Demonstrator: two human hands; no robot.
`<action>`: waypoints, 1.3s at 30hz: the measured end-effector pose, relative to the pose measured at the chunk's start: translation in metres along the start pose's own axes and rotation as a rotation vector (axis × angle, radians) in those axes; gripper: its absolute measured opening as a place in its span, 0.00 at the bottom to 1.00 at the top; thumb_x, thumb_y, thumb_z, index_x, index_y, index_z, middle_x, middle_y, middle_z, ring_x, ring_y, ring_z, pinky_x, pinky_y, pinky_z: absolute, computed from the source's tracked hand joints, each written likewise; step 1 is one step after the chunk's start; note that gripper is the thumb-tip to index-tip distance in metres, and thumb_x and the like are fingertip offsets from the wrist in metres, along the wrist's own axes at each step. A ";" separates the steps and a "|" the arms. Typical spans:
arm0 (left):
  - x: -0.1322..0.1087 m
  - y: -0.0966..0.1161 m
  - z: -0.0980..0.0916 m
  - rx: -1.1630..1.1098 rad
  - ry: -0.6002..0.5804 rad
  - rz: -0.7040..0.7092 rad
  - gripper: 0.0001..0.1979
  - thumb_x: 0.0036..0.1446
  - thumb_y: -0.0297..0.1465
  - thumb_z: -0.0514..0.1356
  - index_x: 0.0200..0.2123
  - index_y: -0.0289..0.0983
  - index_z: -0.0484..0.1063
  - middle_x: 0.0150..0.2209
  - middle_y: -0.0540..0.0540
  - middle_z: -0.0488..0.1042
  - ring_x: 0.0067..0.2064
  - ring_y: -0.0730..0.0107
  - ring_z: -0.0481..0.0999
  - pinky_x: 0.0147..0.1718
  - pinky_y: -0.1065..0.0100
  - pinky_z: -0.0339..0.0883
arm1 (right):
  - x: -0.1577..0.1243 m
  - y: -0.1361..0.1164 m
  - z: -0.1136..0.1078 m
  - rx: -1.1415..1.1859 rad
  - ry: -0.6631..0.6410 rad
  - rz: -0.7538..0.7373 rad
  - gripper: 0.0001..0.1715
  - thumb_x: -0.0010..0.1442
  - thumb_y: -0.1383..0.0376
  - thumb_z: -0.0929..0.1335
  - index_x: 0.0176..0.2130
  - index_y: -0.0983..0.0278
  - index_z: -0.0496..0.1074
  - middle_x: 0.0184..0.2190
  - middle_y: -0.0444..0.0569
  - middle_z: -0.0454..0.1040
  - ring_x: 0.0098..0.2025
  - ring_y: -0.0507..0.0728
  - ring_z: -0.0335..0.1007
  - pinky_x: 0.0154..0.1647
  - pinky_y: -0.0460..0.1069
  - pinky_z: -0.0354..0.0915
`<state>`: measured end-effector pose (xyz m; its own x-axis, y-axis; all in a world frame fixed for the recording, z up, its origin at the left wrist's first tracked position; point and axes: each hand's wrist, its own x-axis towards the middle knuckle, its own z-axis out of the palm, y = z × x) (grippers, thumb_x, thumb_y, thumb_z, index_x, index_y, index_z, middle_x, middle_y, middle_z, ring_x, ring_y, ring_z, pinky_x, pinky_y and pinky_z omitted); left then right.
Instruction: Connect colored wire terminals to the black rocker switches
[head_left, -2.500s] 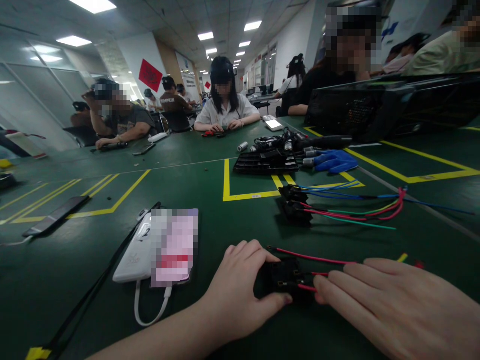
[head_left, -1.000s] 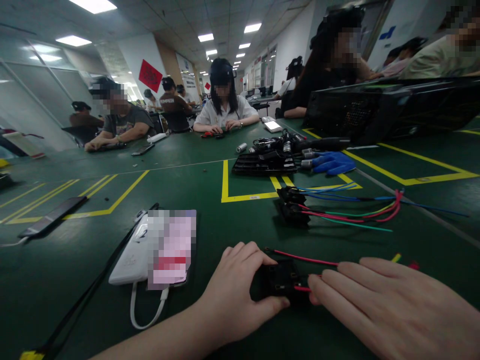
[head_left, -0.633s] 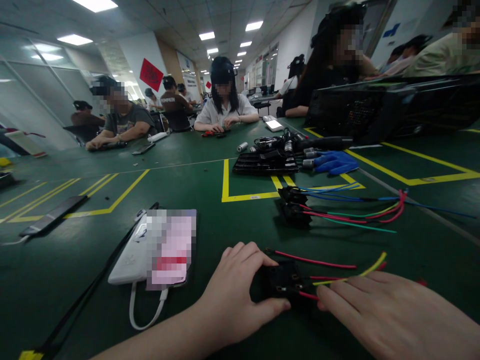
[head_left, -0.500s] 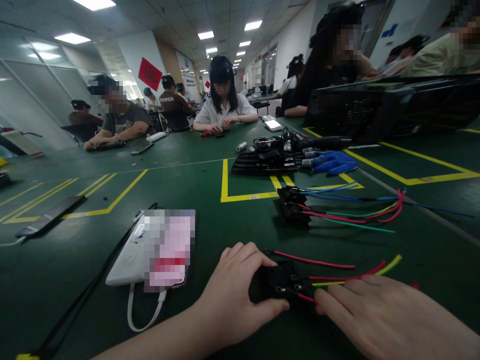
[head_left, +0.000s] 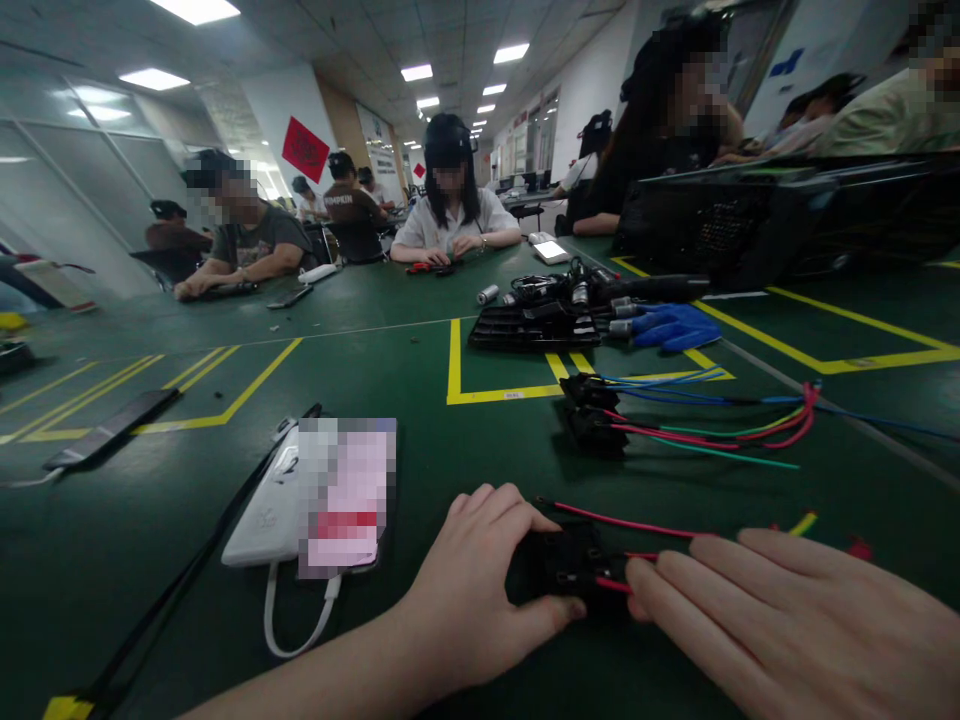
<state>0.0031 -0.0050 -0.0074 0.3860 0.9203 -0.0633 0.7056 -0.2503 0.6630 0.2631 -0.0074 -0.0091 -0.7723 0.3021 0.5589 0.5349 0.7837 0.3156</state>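
Observation:
My left hand [head_left: 480, 575] is closed around a small black socket block [head_left: 576, 550], thumb on the near side and fingers on the far side. The block lies low over the green table, and metal terminals show on it. Just to its right, my right hand [head_left: 772, 610] pinches a red wire [head_left: 613, 584] that runs into the block. Behind the right hand, a yellow-green wire [head_left: 804, 523] pokes out, its other end hidden. A separate red wire [head_left: 637, 522] stretches along the far side of the block.
Beyond my hands sit more black blocks [head_left: 592, 425] with several coloured wires. A white power bank [head_left: 262, 520] and a phone [head_left: 360, 490] lie on the left. Farther back are a blue glove [head_left: 675, 327], a black computer case [head_left: 705, 230] and a co-worker [head_left: 454, 215].
My right hand has flattened over the wires and now covers more of the yellow-green one. The left hand keeps its hold on the block. The view has shifted slightly.

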 end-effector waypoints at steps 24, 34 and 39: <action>-0.001 -0.001 0.001 0.006 0.012 -0.011 0.21 0.57 0.31 0.79 0.51 0.37 0.79 0.50 0.42 0.78 0.53 0.46 0.76 0.55 0.45 0.68 | 0.021 0.015 -0.007 -0.125 0.007 -0.224 0.21 0.65 0.79 0.61 0.42 0.62 0.78 0.31 0.46 0.83 0.28 0.58 0.70 0.34 0.57 0.64; -0.001 0.001 0.001 -0.002 0.005 -0.013 0.20 0.57 0.32 0.79 0.51 0.38 0.80 0.50 0.42 0.78 0.53 0.46 0.76 0.56 0.45 0.68 | -0.015 0.006 0.013 -0.051 0.037 -0.156 0.28 0.60 0.84 0.58 0.44 0.61 0.77 0.32 0.43 0.84 0.31 0.57 0.75 0.39 0.55 0.66; -0.002 0.001 0.000 0.003 0.001 -0.013 0.20 0.57 0.32 0.79 0.51 0.38 0.80 0.50 0.42 0.79 0.53 0.46 0.76 0.57 0.44 0.68 | -0.004 0.009 0.011 -0.032 0.041 -0.169 0.28 0.61 0.85 0.58 0.40 0.61 0.77 0.29 0.42 0.83 0.27 0.55 0.72 0.35 0.53 0.65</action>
<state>0.0032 -0.0067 -0.0060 0.3765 0.9237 -0.0713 0.7120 -0.2392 0.6602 0.2670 0.0044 -0.0172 -0.8379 0.1449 0.5262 0.4099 0.8036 0.4315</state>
